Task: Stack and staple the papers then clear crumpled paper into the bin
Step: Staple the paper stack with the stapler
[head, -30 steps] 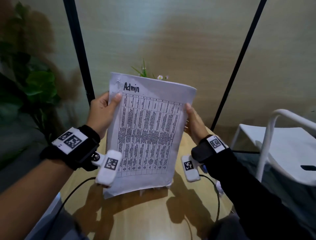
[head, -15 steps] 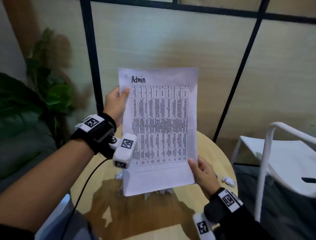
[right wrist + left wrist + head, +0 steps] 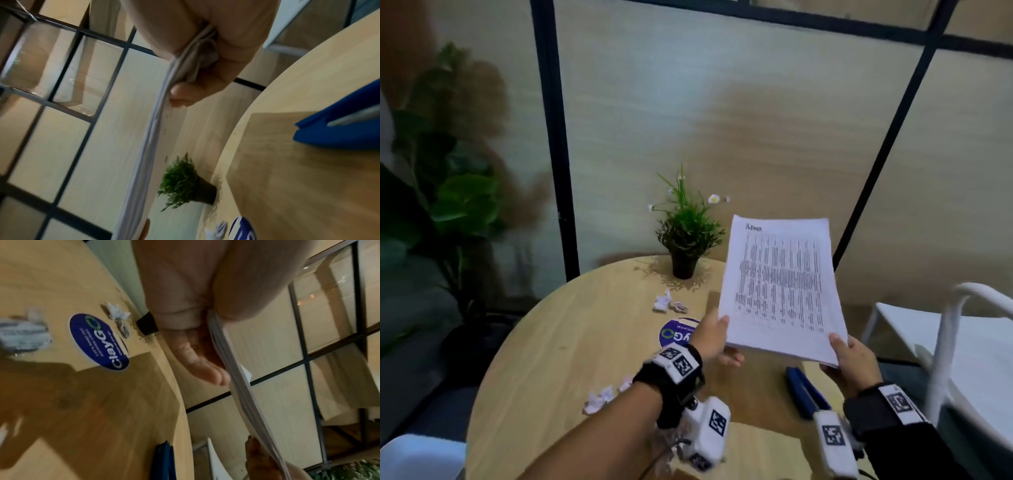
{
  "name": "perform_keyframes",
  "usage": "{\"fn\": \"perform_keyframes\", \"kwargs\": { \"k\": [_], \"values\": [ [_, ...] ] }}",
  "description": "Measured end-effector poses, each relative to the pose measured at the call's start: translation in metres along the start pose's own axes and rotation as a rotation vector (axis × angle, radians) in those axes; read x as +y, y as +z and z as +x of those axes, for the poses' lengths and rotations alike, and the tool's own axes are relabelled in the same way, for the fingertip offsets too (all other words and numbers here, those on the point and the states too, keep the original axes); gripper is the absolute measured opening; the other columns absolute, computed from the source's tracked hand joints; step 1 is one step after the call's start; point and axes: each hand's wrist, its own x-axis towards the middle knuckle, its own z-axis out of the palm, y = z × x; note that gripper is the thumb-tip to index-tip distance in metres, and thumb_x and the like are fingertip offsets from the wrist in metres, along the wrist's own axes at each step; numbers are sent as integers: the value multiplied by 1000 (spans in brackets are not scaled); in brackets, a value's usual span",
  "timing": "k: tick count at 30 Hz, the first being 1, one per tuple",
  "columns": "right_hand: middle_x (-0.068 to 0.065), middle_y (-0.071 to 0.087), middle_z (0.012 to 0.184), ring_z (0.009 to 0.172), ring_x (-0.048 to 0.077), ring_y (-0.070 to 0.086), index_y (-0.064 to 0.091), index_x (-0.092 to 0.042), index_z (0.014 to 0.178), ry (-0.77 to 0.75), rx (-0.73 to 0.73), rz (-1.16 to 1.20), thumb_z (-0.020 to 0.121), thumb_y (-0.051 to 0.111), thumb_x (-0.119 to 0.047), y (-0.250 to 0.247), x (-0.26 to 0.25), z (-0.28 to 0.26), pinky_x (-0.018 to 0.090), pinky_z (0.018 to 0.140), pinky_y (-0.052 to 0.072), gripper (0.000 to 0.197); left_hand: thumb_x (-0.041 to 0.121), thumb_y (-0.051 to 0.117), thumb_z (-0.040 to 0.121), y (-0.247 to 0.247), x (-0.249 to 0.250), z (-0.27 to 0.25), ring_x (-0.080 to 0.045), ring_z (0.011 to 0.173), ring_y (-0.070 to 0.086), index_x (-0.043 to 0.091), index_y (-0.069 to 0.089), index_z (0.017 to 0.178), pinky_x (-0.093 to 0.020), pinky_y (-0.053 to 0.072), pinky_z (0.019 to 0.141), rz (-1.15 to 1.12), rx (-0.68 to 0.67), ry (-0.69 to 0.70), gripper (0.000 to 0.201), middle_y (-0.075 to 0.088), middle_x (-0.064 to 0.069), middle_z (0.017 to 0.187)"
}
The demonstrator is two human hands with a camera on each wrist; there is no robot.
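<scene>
A stack of printed papers [image 3: 780,291] headed "Admin" tilts above the right side of the round wooden table [image 3: 571,342]. My left hand [image 3: 717,337] pinches its lower left corner, thumb on top, fingers under. My right hand [image 3: 851,359] pinches the lower right corner. The left wrist view shows the stack's edge [image 3: 236,374] between my thumb and fingers; the right wrist view shows the paper edge [image 3: 156,121] the same way. A blue stapler [image 3: 804,394] lies on the table under the stack. Crumpled paper balls lie mid-table [image 3: 667,303] and near my left forearm [image 3: 602,399].
A small potted plant [image 3: 685,236] stands at the table's far edge. A round blue sticker [image 3: 676,334] is on the tabletop. A white chair [image 3: 962,346] stands to the right, a large leafy plant [image 3: 441,192] at the left, and a black-framed wall panel behind.
The stack has come down from upright in front of me to a low tilt on the right. My left hand has shifted from its upper left edge to its lower left corner.
</scene>
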Motion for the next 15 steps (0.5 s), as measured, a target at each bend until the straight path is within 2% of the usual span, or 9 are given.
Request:
{"fn": "perform_keyframes", "kwargs": {
  "k": [1,2,5,8,11,13,14,15],
  "values": [
    [11,52,71,58,21,46,52,-2,103,38,26,-24,99,43,-11,0,2,13,14,32,41,14,21,25,102,5,-3,6,-14,36,59,12,33,122,-26,53,37,-17,-1,-54,23,57,-15,86],
    [11,51,71,59,21,45,52,-2,103,74,36,-51,98,44,-11,1,4,25,14,32,41,13,19,24,103,9,-6,11,-10,31,55,11,34,120,-22,50,34,-27,-3,-85,22,55,-12,78],
    [8,50,75,63,21,49,49,-7,104,138,56,-117,96,48,-10,7,17,62,16,33,46,8,18,25,103,8,-14,36,-8,29,53,7,41,113,-18,46,33,-66,28,-114,22,54,-9,67],
    [8,50,77,66,21,53,47,-7,96,201,46,-196,95,49,-9,23,28,94,18,36,49,3,17,31,102,-1,-20,65,-9,31,55,1,45,118,-19,47,34,-126,96,-148,26,57,-14,77],
    [9,52,77,67,25,55,46,-10,77,196,62,-213,95,51,-10,50,31,123,16,37,46,19,12,35,101,-14,-26,91,-8,33,56,1,48,113,-21,50,41,-146,158,-144,21,57,-13,88],
    [4,54,78,76,25,58,45,-12,83,218,1,-217,94,53,-16,64,28,138,13,42,40,14,10,36,100,-22,-30,107,-8,35,58,0,49,111,-22,52,45,-119,179,-142,20,58,-15,95],
    [1,54,72,72,23,57,47,-9,86,247,8,-242,94,53,-17,70,29,145,10,39,35,13,8,37,100,-25,-32,115,-9,36,58,-1,49,111,-21,53,44,-108,187,-142,19,57,-18,99],
    [3,54,62,62,22,54,50,-4,86,230,3,-279,95,52,-16,74,33,155,13,35,35,15,7,38,100,-29,-35,123,-11,37,58,-1,49,110,-21,53,42,-96,203,-143,17,56,-20,99]
  ]
}}
